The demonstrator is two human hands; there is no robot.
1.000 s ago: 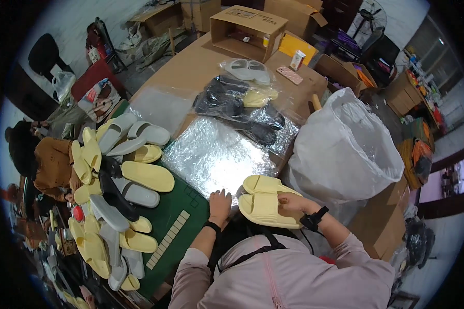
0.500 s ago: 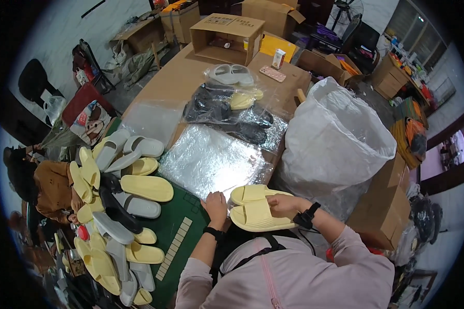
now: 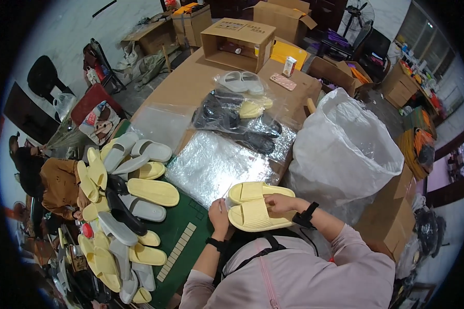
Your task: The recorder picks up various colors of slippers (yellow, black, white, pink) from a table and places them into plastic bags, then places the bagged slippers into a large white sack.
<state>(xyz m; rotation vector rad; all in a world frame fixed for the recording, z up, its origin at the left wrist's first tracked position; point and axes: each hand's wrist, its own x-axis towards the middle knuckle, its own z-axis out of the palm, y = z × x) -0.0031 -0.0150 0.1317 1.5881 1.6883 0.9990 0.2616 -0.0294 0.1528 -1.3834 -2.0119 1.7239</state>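
A pair of yellow slippers (image 3: 252, 219) lies side by side in front of my body, toes to the left. My right hand (image 3: 280, 203) is closed on them at their open middle, with the fingertips hidden between the two. Just left of the toes, my left hand (image 3: 219, 215) pinches the near edge of a clear plastic bag (image 3: 228, 202). Beyond both hands lies a stack of shiny clear bags (image 3: 211, 162) on the table.
Yellow, grey and black slippers (image 3: 152, 191) pile up on the green mat (image 3: 188, 208) at left. Bagged slippers (image 3: 232, 110) lie farther back, before an open cardboard box (image 3: 237, 46). A large white sack (image 3: 340, 149) stands at right. A person in brown (image 3: 59, 185) is at far left.
The view has shifted, so the surroundings appear farther right. My left hand has drawn slightly nearer to me, pulling at the bag's edge. My right hand still holds the yellow slippers.
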